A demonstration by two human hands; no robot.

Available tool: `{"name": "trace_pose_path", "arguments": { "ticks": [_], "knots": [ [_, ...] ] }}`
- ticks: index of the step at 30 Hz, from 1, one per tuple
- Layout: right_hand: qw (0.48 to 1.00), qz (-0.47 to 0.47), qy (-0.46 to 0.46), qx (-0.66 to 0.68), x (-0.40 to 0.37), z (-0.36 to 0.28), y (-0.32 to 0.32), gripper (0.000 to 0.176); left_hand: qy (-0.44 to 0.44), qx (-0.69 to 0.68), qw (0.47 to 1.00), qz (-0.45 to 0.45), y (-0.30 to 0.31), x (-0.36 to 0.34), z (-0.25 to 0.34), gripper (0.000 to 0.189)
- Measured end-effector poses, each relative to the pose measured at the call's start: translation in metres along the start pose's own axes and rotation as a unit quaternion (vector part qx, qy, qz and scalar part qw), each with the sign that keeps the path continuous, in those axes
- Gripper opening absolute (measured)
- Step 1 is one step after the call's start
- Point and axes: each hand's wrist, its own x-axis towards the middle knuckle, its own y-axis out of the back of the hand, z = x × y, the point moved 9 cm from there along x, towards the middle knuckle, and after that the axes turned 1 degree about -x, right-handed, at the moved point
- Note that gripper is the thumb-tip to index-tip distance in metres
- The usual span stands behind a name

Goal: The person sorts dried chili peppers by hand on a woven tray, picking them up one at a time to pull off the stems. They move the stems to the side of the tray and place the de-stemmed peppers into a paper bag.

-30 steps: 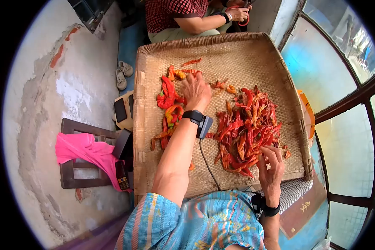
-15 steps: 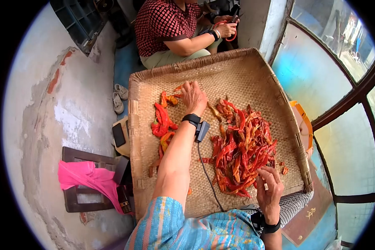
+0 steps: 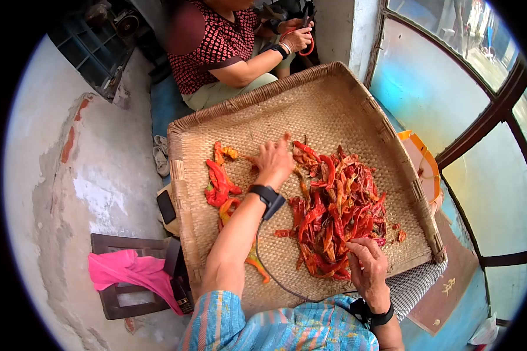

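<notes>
A heap of dried red chilli peppers (image 3: pixel 339 210) covers the right half of a square woven bamboo tray (image 3: pixel 263 126). Palm down, my left hand (image 3: pixel 274 162) is over the tray between this heap and a smaller group of brighter red and orange chillies (image 3: pixel 218 184) on the left. Its fingers are apart; a bit of orange-red shows beneath the hand, and I see nothing firmly held. At the heap's near right edge is my right hand (image 3: pixel 370 266), loosely bent with thumb and forefinger apart, its fingertips beside the chillies. Both wrists wear black bands.
Across the tray sits a person (image 3: pixel 216 52) holding red-handled scissors (image 3: pixel 306 45). A black cable (image 3: pixel 263 257) runs from my left wristband over the tray. To the left stands a dark chair (image 3: pixel 120 243) with a pink cloth (image 3: pixel 129 269); an orange-rimmed container (image 3: pixel 424 164) is on the right.
My left hand has moved toward me and rightward across the tray, closer to the heap. My right hand has shifted slightly left along the heap's edge. The view has shifted a little.
</notes>
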Motion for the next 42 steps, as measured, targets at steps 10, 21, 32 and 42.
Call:
{"name": "trace_pose_path", "arguments": {
  "ticks": [10,21,32,42],
  "knots": [
    [0.999,0.031,0.036,0.001,-0.019,-0.010,0.005,0.024,-0.080,0.072,0.994,0.030,0.036,-0.085,-0.030,0.053],
    [0.992,0.109,-0.024,0.052,-0.036,0.026,0.037,0.021,-0.245,-0.087,0.964,-0.062,-0.002,-0.093,0.048,0.038],
    [0.991,0.061,-0.118,-0.011,-0.003,0.091,0.014,0.016,-0.442,-0.018,0.897,0.019,-0.005,-0.206,0.148,0.073],
    [0.985,0.172,0.000,0.030,0.037,0.064,0.077,0.009,-0.246,-0.043,0.966,0.065,-0.019,-0.177,0.052,0.053]
  ]
}}
